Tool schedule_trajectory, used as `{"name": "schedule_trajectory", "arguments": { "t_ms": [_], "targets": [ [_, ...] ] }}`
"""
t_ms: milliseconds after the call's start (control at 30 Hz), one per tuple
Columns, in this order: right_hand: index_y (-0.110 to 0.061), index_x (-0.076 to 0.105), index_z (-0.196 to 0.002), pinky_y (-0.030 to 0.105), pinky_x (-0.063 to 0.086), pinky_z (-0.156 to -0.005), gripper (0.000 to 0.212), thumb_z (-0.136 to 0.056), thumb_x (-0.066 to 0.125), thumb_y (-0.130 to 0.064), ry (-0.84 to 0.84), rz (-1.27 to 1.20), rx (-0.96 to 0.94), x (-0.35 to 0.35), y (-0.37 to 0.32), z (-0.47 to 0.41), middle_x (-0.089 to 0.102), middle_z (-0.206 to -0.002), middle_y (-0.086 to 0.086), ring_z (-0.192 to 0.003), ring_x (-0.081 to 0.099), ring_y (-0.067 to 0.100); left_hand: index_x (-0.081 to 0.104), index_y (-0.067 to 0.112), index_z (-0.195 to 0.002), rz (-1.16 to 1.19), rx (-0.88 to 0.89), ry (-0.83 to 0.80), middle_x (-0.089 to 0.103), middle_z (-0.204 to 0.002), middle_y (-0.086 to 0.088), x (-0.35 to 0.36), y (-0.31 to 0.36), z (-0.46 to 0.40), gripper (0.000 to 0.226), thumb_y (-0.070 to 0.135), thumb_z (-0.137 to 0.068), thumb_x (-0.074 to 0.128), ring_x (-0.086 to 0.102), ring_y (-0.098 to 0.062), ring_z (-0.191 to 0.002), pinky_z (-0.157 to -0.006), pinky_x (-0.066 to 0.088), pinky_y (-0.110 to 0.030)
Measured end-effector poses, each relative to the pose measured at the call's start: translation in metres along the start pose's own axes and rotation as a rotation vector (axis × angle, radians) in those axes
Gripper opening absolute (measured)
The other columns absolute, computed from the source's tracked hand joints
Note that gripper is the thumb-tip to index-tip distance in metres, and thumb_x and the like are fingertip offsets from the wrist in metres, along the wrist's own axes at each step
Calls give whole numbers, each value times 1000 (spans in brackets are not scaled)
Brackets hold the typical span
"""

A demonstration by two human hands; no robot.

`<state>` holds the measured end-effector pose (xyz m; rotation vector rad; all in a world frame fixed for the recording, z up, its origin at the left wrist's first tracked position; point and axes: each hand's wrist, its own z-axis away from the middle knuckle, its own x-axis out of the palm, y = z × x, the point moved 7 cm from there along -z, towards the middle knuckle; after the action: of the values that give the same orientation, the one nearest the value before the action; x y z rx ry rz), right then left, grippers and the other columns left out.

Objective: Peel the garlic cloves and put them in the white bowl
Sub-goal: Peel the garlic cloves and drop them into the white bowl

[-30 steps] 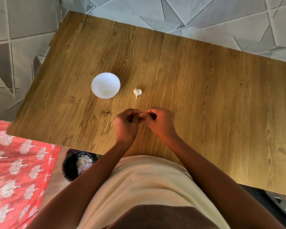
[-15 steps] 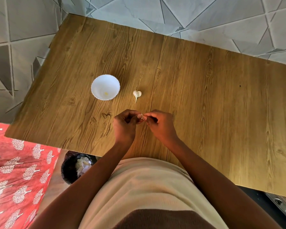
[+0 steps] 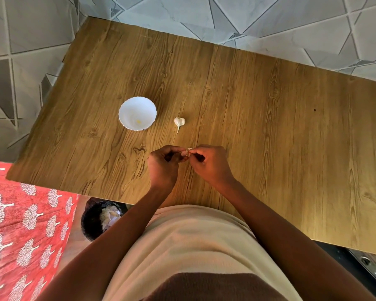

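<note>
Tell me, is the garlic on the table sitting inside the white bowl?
No, the garlic lies on the bare wooden table to the right of the white bowl, apart from it.

Layout on the worktop (image 3: 269,127)

The bowl (image 3: 137,113) is sitting left of the garlic bulb (image 3: 179,122); both hands (image 3: 188,164) are meeting just before the bulb, pinching a clove (image 3: 186,153).

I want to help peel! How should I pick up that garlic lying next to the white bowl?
Probably pinch the garlic round its fat bulb end, coming down from above. Its thin stem points toward the person and looks too flimsy to hold.
</note>
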<state>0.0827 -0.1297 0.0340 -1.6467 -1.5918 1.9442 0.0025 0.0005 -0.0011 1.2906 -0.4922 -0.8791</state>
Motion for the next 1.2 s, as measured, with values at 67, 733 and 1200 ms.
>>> {"name": "schedule_trajectory", "arguments": {
  "t_ms": [67,733,1200],
  "targets": [
    [-6,81,-97,19,49,-57,11,-89,74,-8,-7,9,-1,1,-1,1,75,-80,5,-63,64,7,80,9,-89,-34,30,-4,79,-80,1,0,1,1,9,0,-90,77,77,-18,-76,-74,64,-33],
    [-7,80,-92,38,61,-60,4,-89,78,-10,25,-288,343,-1,32,5,73,-70,1,-60,70,15,77,5,-95,14,62,-83,78,-87,-5,4,-1,0,11,-3,-92,72,76,-24,-83,-79,63,-35],
    [-4,77,-110,35,63,-80,23,-95,62,5,-56,-199,278,5,33,4,78,-94,7,-82,75,10,79,9,-98,-76,52,-65,79,-85,1,1,-5,-2,14,-1,-93,71,75,-19,-79,-77,64,-36]
  ]
}}
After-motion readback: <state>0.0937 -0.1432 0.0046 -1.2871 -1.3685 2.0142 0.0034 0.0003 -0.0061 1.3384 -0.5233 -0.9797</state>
